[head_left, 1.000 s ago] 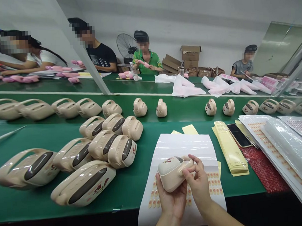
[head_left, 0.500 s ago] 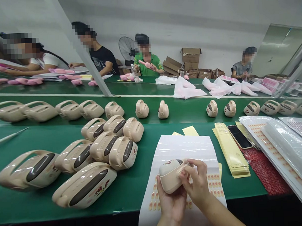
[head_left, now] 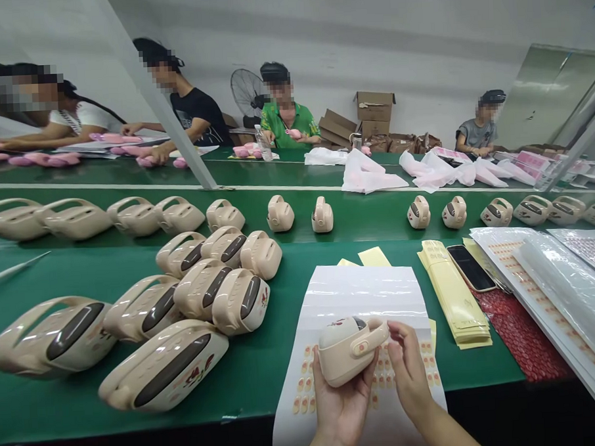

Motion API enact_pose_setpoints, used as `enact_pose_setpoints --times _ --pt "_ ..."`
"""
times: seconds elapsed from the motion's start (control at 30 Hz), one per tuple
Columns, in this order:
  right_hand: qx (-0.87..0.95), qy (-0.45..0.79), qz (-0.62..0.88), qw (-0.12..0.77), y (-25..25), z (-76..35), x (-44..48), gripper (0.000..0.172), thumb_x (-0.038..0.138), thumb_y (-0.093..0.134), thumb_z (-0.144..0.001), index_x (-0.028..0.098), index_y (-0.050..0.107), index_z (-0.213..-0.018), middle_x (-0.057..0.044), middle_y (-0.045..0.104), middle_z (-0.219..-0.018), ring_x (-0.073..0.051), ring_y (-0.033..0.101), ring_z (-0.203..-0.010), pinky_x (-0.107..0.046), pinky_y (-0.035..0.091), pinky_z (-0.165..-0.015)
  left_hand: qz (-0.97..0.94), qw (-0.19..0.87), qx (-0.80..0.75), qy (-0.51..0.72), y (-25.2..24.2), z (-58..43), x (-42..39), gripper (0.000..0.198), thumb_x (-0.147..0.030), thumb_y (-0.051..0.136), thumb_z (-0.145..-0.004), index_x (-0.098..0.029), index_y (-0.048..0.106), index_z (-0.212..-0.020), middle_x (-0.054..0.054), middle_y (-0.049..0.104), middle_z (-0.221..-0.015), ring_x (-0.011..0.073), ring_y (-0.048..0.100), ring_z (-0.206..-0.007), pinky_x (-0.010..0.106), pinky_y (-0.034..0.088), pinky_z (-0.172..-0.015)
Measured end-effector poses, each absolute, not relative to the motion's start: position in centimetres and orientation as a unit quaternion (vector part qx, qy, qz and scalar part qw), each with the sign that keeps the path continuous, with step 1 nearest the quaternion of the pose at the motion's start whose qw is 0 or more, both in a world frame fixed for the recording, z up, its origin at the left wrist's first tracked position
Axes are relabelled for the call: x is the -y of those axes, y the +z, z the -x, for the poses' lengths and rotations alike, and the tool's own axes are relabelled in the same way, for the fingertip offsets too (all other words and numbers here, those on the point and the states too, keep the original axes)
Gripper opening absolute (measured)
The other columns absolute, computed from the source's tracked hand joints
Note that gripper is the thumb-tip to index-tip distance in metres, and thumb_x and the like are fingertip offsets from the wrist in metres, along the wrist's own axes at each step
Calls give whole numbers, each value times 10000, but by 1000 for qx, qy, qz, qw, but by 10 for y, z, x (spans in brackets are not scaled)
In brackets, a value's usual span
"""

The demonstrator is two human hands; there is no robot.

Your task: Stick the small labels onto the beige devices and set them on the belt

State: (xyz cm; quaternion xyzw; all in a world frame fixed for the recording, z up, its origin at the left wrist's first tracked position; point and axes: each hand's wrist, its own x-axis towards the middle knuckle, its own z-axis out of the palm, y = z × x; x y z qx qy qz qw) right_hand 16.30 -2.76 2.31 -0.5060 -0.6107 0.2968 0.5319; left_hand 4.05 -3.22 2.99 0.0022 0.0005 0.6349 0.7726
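My left hand [head_left: 342, 402] cradles a beige plastic handled device [head_left: 350, 349] from below, its strap-like handle turned toward me and a small orange mark on it. My right hand [head_left: 410, 369] stays just right of the handle's end, with its fingertips close to it, and I see nothing held in those fingers. Beneath both hands lies a white backing sheet [head_left: 364, 299] printed or stuck with rows of small peach labels [head_left: 388, 377]. Many similar beige devices [head_left: 163, 363] stand grouped on the green bench to my left.
A phone [head_left: 470, 268], a stack of yellow sheets [head_left: 453, 295], a red bubble bag [head_left: 519, 335] and clear plastic sheets [head_left: 540, 258] lie to the right. Beyond a row of devices, a glass partition [head_left: 148, 91] separates co-workers at another bench.
The device has turned, bringing its handle more toward me. My right hand has drawn back rightward from the handle, and my left hand has shifted slightly right.
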Motion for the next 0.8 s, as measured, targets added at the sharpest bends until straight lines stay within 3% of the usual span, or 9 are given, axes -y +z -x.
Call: enact_pose_setpoints --times 0.1,0.17,0.3,0.4,0.43,0.5,0.6,0.67,0.8 --pt "725 239 480 432 -8 -176 51 484 234 556 -807 297 425 -1269 -77 564 -1144 -249 555 -1014 -390 496 -838 -13 768 25 639 27 -37 31 371 -412 363 -882 -274 604 -1128 67 653 -1139 261 524 -1135 412 403 -963" --pt "762 201 467 401 -24 -179 62 498 193 579 -788 312 463 -1258 -74 562 -1187 -274 555 -1034 -401 499 -842 -14 764 30 644 29 -36 31 383 -416 355 -885 -275 573 -1167 71 637 -1166 262 500 -1160 414 392 -973" --pt "785 176 441 398 -38 -178 67 254 167 574 -792 288 628 -1009 -59 626 -1068 -262 585 -952 -403 514 -790 -20 754 -10 656 33 -33 30 373 -404 371 -884 -247 594 -1138 76 644 -1155 253 537 -1121 398 428 -941" --pt "766 227 448 402 -25 -182 60 79 197 578 -788 230 636 -745 -65 630 -912 -239 587 -865 -402 511 -747 -61 727 -127 672 34 -25 30 336 -446 470 -836 -273 614 -1085 46 681 -1079 235 605 -1019 366 500 -842" --pt "739 261 467 409 -15 -186 56 107 227 577 -792 215 619 -694 -71 618 -894 -235 586 -858 -395 508 -740 -100 701 -180 683 33 -22 29 363 -468 531 -794 -288 594 -1103 38 684 -1063 236 620 -984 361 519 -803" --pt "664 338 509 431 15 -194 45 184 310 566 -807 199 601 -664 -85 595 -913 -236 581 -890 -378 500 -744 -248 604 -289 700 32 -12 28 622 -463 714 -621 -312 508 -1188 41 656 -1085 262 619 -964 378 532 -768" --pt "606 428 487 462 70 -200 27 216 406 572 -796 212 616 -714 -85 566 -965 -240 550 -960 -372 475 -785 -570 379 -344 643 30 1 24 1031 -287 848 -403 -319 344 -1302 96 524 -1235 338 540 -1071 476 485 -841" --pt "616 465 441 459 100 -197 18 212 415 611 -763 217 613 -688 -73 549 -977 -237 527 -993 -386 440 -847 -712 279 -292 575 29 8 21 1039 -217 831 -432 -323 301 -1319 123 463 -1285 360 477 -1141 521 440 -886" --pt "661 497 404 390 124 -180 11 147 317 632 -741 213 599 -643 -63 505 -999 -234 497 -1025 -427 387 -908 -796 226 -240 507 25 12 18 971 -212 784 -547 -312 237 -1344 158 419 -1318 354 432 -1190 516 442 -888"
